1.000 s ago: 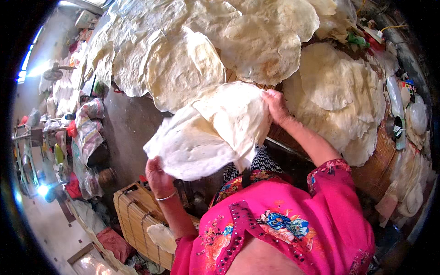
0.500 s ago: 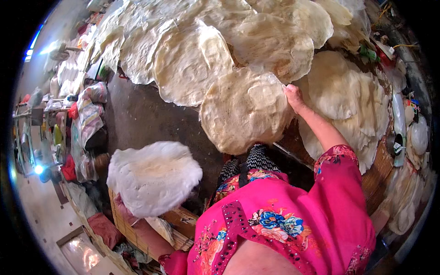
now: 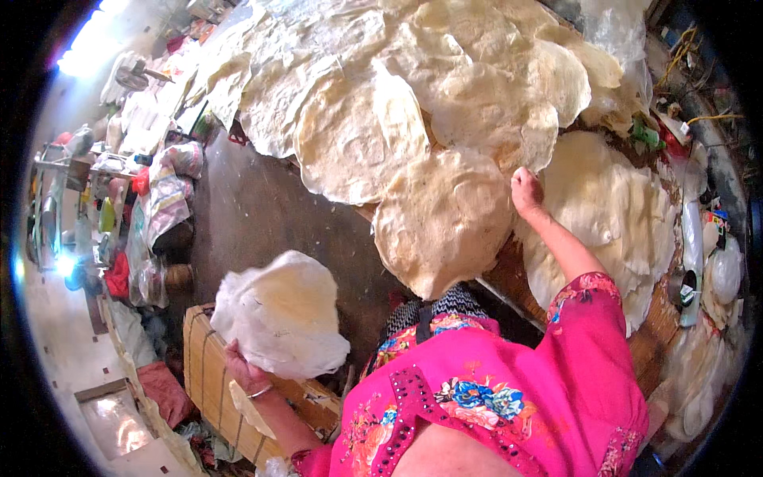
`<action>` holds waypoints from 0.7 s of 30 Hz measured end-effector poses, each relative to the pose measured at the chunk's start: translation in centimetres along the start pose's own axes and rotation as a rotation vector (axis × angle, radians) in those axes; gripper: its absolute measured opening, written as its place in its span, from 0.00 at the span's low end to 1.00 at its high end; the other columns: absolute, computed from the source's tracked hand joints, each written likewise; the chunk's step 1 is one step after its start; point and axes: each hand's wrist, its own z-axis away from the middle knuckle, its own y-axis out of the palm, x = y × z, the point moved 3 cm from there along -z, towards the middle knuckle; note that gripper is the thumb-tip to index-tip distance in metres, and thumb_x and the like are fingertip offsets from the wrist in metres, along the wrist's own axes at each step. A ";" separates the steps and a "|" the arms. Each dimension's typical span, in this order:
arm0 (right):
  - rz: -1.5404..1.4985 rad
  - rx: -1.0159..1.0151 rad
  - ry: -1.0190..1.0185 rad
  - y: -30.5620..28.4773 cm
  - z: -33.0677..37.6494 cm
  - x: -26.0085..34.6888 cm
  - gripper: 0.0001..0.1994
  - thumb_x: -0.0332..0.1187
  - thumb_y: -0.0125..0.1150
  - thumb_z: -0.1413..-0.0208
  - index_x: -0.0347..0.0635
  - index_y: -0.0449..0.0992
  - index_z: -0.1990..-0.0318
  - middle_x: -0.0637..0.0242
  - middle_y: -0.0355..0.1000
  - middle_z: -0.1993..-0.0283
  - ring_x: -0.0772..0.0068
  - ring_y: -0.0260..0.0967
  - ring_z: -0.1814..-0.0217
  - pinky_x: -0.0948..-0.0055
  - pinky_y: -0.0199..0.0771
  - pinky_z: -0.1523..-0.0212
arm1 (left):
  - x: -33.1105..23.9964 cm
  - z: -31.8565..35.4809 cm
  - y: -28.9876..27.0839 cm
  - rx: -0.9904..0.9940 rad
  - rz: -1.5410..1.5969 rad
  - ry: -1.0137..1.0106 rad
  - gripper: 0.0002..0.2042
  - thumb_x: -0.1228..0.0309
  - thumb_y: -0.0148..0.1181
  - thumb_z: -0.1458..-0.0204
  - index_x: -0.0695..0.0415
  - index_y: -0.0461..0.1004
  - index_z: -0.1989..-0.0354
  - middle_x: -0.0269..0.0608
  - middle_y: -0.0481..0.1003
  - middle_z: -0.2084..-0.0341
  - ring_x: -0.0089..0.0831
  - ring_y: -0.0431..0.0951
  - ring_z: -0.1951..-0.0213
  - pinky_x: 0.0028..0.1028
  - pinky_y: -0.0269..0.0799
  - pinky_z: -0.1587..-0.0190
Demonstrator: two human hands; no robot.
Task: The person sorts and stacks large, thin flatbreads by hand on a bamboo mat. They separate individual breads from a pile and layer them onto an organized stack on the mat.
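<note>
My left hand [image 3: 245,370], with a bracelet at the wrist, grips the lower edge of a white, fluffy round pad [image 3: 278,314] at the lower left. The fingers behind the pad are partly hidden. Ahead of my body, my right hand [image 3: 527,191] is closed in a pinch at the upper right edge of a thin, cream-coloured round sheet [image 3: 445,222]. This sheet hangs down toward my lap, its far edge against another round sheet [image 3: 358,135]. Many similar sheets overlap across the far side.
A stack of cream sheets [image 3: 600,211] lies at the right, on brown boards. A wooden board [image 3: 199,358] bound with cord lies under my left forearm. Bags and cloths [image 3: 171,191] crowd the left side. Plastic bags [image 3: 725,270] stand at the far right.
The white pad has tilted and shifted slightly right with my left hand. The cream sheet's lower part has narrowed and folded, with my right hand still at its edge. The whole view has shifted slightly.
</note>
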 end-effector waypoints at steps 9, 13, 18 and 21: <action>-0.162 -0.038 -0.262 7.1 -6.7 15.2 0.09 0.28 0.49 0.58 0.41 0.68 0.65 0.54 0.69 0.67 0.54 0.67 0.65 0.62 0.68 0.65 | 2.5 2.1 -1.1 -0.111 0.049 0.078 0.21 0.75 0.46 0.62 0.68 0.63 0.54 0.49 0.68 0.56 0.43 0.67 0.52 0.41 0.60 0.45; -0.255 0.073 -0.051 8.7 -10.8 18.1 0.21 0.33 0.52 0.61 0.39 0.63 0.55 0.52 0.70 0.64 0.54 0.67 0.62 0.61 0.68 0.62 | 1.8 4.3 -2.8 -0.219 0.083 0.176 0.22 0.75 0.46 0.63 0.68 0.63 0.55 0.49 0.68 0.57 0.43 0.67 0.53 0.40 0.61 0.47; -0.258 0.194 0.063 11.0 -14.2 19.8 0.10 0.37 0.56 0.64 0.39 0.69 0.78 0.54 0.69 0.76 0.56 0.67 0.72 0.64 0.65 0.70 | 1.6 4.7 -7.8 -0.293 0.105 0.215 0.20 0.78 0.45 0.68 0.69 0.66 0.60 0.48 0.70 0.62 0.41 0.69 0.56 0.39 0.63 0.49; -0.354 0.027 -0.156 8.8 -13.5 25.0 0.10 0.36 0.54 0.61 0.38 0.66 0.81 0.52 0.65 0.80 0.56 0.63 0.78 0.61 0.61 0.74 | 1.5 4.5 -6.5 -0.315 0.059 0.276 0.18 0.78 0.45 0.68 0.69 0.67 0.63 0.47 0.70 0.64 0.41 0.70 0.58 0.39 0.64 0.50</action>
